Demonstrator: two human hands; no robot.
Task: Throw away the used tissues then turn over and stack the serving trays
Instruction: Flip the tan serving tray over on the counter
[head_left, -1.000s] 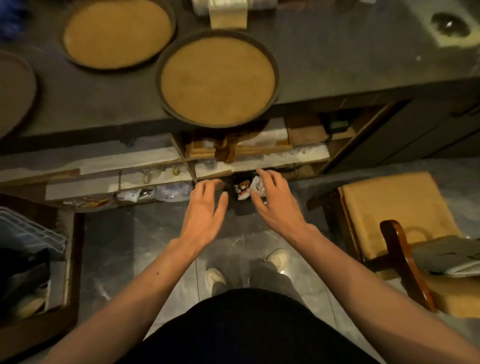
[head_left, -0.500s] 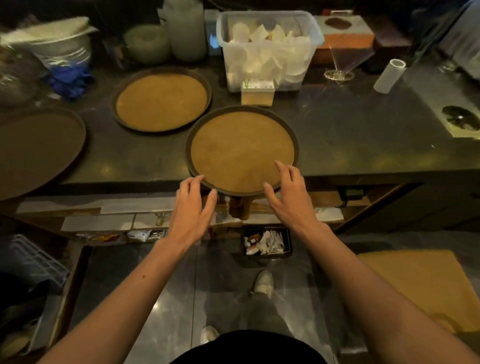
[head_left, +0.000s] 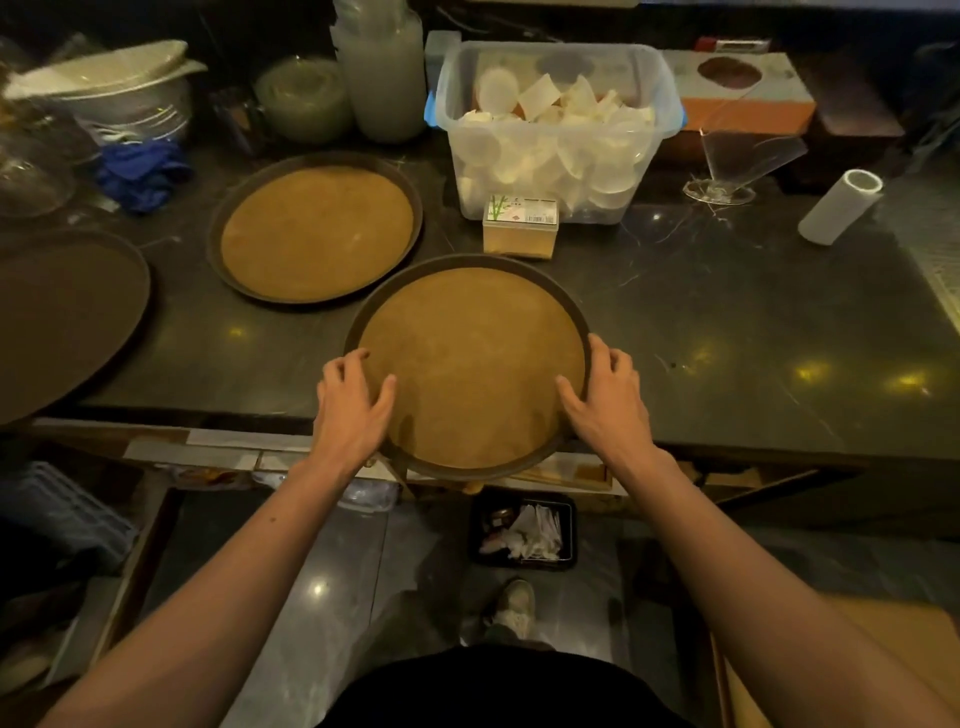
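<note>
At the left edge of the frame sits a dark tray (head_left: 62, 317), and right of it a cork-lined tray (head_left: 317, 226). My left hand (head_left: 353, 397) and right hand (head_left: 605, 392) clasp the nearest tray (head_left: 470, 364) at center, fingers curled around its rim. It overhangs the counter (head_left: 727, 338) edge; a slip while flipping could drop it onto the bin (head_left: 522, 530) below.

A dark stone counter (head_left: 727, 332) is seen. On it three round serving trays are placed: the nearest tray (head_left: 470, 366) overhangs the front edge, a second tray (head_left: 316, 226) lies behind it, a third tray (head_left: 62, 317) at the left. A clear plastic bin (head_left: 556, 130), a small box (head_left: 520, 226) and a paper roll (head_left: 839, 207) are also found there.
</note>
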